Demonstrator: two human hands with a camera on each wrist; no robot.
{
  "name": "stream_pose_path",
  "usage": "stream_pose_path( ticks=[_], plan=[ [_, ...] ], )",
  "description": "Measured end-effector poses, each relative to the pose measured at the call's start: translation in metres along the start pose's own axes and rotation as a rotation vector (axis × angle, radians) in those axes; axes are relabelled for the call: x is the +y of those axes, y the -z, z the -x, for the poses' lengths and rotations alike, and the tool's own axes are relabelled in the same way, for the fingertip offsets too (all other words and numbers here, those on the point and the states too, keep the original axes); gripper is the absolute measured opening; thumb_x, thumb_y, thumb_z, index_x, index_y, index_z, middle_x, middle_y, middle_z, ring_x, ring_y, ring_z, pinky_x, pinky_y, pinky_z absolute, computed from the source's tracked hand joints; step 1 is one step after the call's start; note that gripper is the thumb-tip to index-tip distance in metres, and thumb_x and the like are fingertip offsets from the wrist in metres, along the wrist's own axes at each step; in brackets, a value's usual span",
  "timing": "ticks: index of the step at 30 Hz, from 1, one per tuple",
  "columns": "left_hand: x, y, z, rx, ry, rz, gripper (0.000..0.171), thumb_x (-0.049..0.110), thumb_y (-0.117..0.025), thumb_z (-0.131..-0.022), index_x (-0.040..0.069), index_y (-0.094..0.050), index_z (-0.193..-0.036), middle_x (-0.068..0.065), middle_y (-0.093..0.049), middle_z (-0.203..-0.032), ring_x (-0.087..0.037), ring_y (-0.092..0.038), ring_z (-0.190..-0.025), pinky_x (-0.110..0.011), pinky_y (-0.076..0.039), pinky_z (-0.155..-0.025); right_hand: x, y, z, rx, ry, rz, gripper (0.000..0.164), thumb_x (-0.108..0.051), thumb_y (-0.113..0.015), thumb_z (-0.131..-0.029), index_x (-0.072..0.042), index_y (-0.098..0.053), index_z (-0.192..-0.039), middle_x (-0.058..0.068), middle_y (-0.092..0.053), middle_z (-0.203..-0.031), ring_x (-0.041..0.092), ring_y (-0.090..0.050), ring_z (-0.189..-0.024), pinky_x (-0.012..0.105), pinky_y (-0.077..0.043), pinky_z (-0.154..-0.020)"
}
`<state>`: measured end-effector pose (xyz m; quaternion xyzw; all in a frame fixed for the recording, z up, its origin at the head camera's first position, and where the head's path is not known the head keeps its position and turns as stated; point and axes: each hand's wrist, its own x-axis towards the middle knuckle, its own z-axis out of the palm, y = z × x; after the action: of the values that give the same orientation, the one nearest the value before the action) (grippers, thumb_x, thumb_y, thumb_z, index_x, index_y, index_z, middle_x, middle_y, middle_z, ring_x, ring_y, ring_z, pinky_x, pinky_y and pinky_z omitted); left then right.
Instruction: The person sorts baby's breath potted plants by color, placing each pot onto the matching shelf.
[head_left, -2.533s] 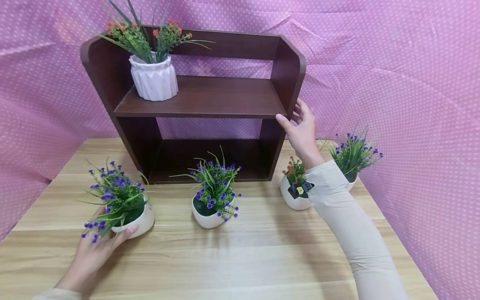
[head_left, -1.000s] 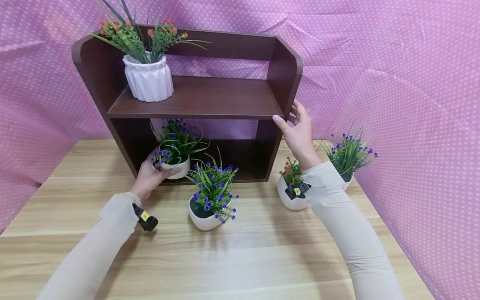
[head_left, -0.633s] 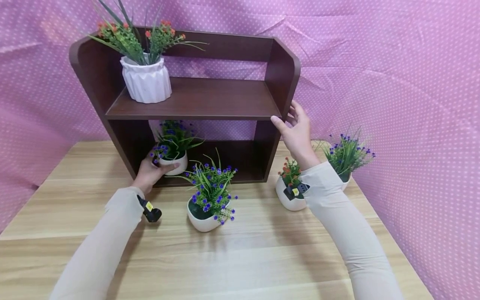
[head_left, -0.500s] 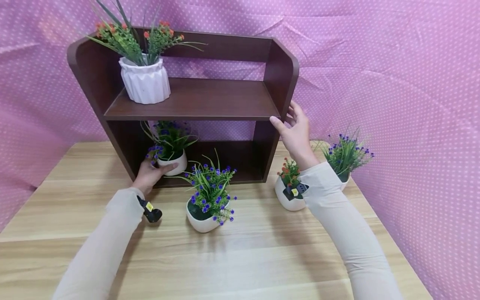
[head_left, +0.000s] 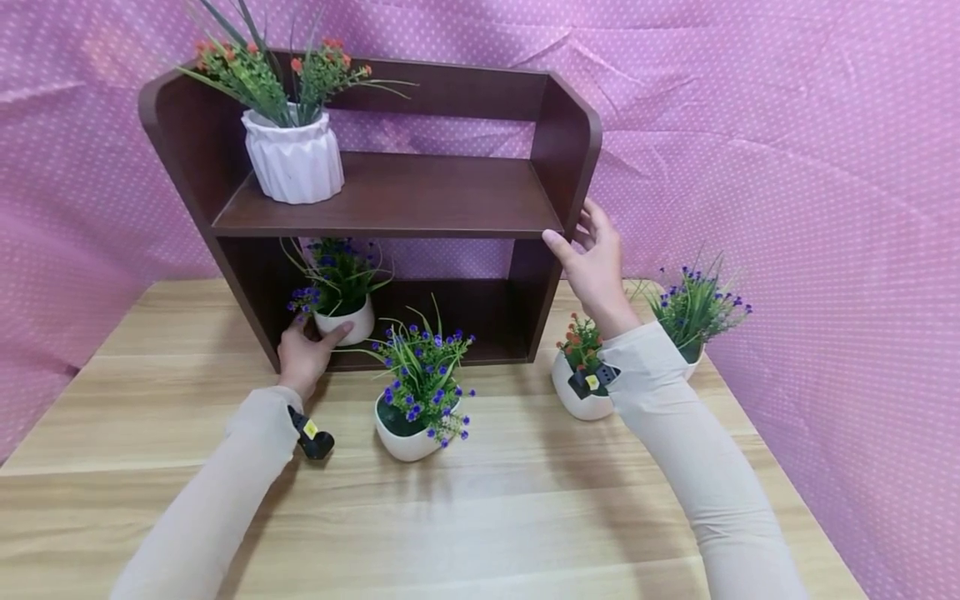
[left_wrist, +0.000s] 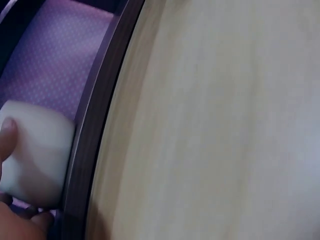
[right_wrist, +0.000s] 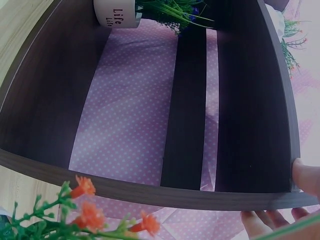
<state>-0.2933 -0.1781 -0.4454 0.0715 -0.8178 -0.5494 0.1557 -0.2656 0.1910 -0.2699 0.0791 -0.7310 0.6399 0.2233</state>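
On the left of the dark brown shelf's [head_left: 405, 193] lower level stands a white pot [head_left: 354, 323] of purple flowers. My left hand [head_left: 303, 357] holds it, thumb on the front and fingers at the left side. The left wrist view shows that thumb against the bare white pot [left_wrist: 42, 155], with fingertips [left_wrist: 42, 218] near its base. In the right wrist view the pot [right_wrist: 116, 11] bears the letters "Life". My right hand [head_left: 596, 271] grips the shelf's right side panel, its thumb at the middle board's front edge and its other fingers outside, partly hidden.
A white ribbed pot [head_left: 295, 162] with orange flowers stands on the upper board. Before the shelf is another purple-flowered pot [head_left: 408, 442]. Under my right forearm sits an orange-flowered pot [head_left: 573, 400], with a purple-flowered plant [head_left: 693, 312] behind it.
My left hand has carried the purple-flowered potted plant from the left of the table into the lower shelf level. Lately that hand has shifted slightly on the pot. My right hand keeps its grip.
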Motion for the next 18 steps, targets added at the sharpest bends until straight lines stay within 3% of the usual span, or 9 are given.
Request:
stream_pose_path(
  ticks=[4, 12, 18],
  plan=[
    [0.001, -0.004, 0.005, 0.063, 0.005, 0.022, 0.062, 0.028, -0.075, -0.084, 0.003, -0.051, -0.136, -0.021, -0.057, -0.13, -0.027, -0.055, -0.121, -0.039, -0.046, -0.101, -0.006, 0.0, 0.003, -0.006, -0.009, 0.008, 0.06, 0.002, -0.066, -0.087, -0.003, -0.042, -0.141, 0.02, -0.049, -0.137, 0.031, -0.052, -0.122, 0.035, -0.048, -0.1],
    [-0.003, -0.002, 0.007, 0.068, 0.018, 0.063, 0.062, 0.026, -0.072, -0.087, 0.004, -0.048, -0.139, -0.022, -0.052, -0.136, -0.028, -0.05, -0.127, -0.038, -0.043, -0.105, 0.012, 0.002, -0.006, 0.007, 0.021, 0.01, 0.06, -0.003, -0.069, -0.087, -0.008, -0.044, -0.141, 0.015, -0.05, -0.138, 0.027, -0.053, -0.122, 0.035, -0.047, -0.101],
    [-0.002, -0.009, 0.012, 0.118, -0.04, -0.072, 0.081, 0.035, -0.078, -0.079, 0.0, -0.038, -0.141, -0.024, -0.048, -0.138, -0.035, -0.045, -0.128, -0.045, -0.036, -0.109, 0.014, 0.002, -0.006, 0.011, 0.02, 0.005, 0.06, -0.002, -0.069, -0.086, -0.007, -0.044, -0.141, 0.016, -0.051, -0.137, 0.028, -0.053, -0.122, 0.036, -0.046, -0.102]
  ],
)
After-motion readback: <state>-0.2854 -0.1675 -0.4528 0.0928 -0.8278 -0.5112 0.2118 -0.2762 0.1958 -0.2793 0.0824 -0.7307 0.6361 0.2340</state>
